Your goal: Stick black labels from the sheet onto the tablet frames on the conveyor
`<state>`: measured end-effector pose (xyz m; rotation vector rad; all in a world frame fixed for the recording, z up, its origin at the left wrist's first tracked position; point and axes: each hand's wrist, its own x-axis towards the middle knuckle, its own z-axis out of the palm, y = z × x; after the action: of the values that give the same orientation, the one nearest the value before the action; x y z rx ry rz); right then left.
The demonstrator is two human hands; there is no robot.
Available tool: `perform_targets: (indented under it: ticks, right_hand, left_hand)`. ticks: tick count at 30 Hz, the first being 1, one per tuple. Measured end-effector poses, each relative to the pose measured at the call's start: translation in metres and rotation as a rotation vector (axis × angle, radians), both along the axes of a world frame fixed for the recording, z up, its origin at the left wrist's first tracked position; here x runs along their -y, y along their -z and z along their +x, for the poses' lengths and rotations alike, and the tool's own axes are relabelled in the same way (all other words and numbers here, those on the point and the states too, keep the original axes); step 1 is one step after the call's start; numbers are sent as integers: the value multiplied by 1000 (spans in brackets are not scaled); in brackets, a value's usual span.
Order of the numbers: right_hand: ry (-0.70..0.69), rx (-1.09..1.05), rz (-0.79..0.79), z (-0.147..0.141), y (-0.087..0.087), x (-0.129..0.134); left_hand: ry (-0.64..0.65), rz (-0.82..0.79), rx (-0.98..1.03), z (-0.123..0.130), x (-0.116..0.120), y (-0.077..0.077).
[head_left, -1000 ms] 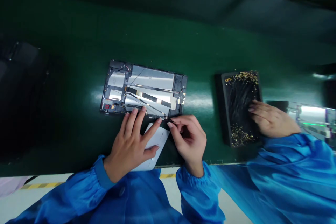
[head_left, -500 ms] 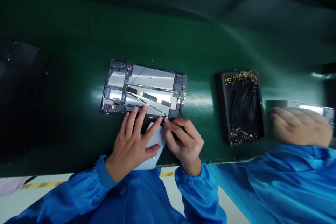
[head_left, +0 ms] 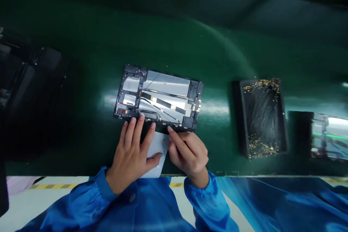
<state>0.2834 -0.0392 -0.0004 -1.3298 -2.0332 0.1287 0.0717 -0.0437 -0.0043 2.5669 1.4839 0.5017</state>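
Observation:
A dismantled tablet frame [head_left: 159, 98] lies flat on the green bench, its silver panels crossed by thin black cables and strips. My left hand [head_left: 132, 154] rests with its fingertips on the frame's near edge, and its thumb lies on a white plastic card [head_left: 157, 148] under the palm side. My right hand [head_left: 187, 154] is curled at the same edge, with its forefinger tip touching the frame. Its fingers hide whether it pinches anything small.
A black tray [head_left: 262, 119] to the right holds scattered small gold pieces [head_left: 261, 85]. A dark object [head_left: 35, 76] lies at the far left of the green bench [head_left: 81, 43]. Another person's blue sleeve [head_left: 282, 199] runs along the near right.
The other person's hand has left the tray and gone from view. My view has shifted slightly, and my right hand's fingers have loosened their pinch at the frame edge.

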Motion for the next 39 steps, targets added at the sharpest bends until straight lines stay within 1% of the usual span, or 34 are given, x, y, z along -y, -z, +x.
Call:
perform_targets:
  ticks: [2,5,8,13,19,22,23,24,25,26,27,28,29,30,31,32,34,35,37,39]
  right_hand:
    - [-31,20,-28,-6,2,0]
    - [-22,31,-55,-11,5,-1]
    - [-6,39,-79,-12,6,-2]
    - [-29,74,-87,-10,3,-4]
    - [-34,48,-91,-11,3,-6]
    - [-37,-13,-74,-13,2,-3]
    - [-11,-57,-62,-12,0,-2]
    - [53,-113,-49,-9,-2,-1]
    - [161,-178,-44,-6,-4,0]
    - [309,-251,-63,-1,-7,0]
    - [475,-334,-118,6,-10,-1]
    - [631,-426,-209,13,-14,-3]
    - [753,-529,-326,21,-17,-6]
    - [822,-643,-449,29,-20,-11]
    - [840,-761,-562,36,-22,-17]
    - [827,-869,-652,42,-25,-24]
    - [789,-1015,-754,49,-29,-38]
    - [780,-1038,-783,50,-32,-44]
    - [748,-1007,-845,48,-37,-56]
    - [667,-980,-921,42,-42,-64]
  left_hand:
    - [-6,6,5,2,-2,0]
    - [-20,-1,-1,4,-3,0]
    - [-24,10,-21,2,-3,1]
    - [-51,10,-36,-2,-2,1]
    - [-54,-19,-52,-1,-3,0]
    - [-53,-16,-48,0,-2,1]
    - [-55,-13,-40,-1,-1,2]
    - [-59,-3,-26,-2,0,2]
    - [-64,9,-12,-4,0,3]
    - [-74,20,-1,-7,1,4]
    - [-88,29,4,-10,1,5]
    - [-105,32,0,-14,0,6]
    - [-121,27,-13,-19,0,6]
    - [-134,19,-30,-23,-1,6]
    - [-142,10,-48,-27,-2,6]
    - [-144,1,-63,-29,-4,5]
    - [-140,-12,-83,-32,-5,5]
    - [-140,-12,-88,-33,-5,5]
    - [-145,-2,-95,-32,-5,6]
    - [-159,29,-86,-31,-4,9]
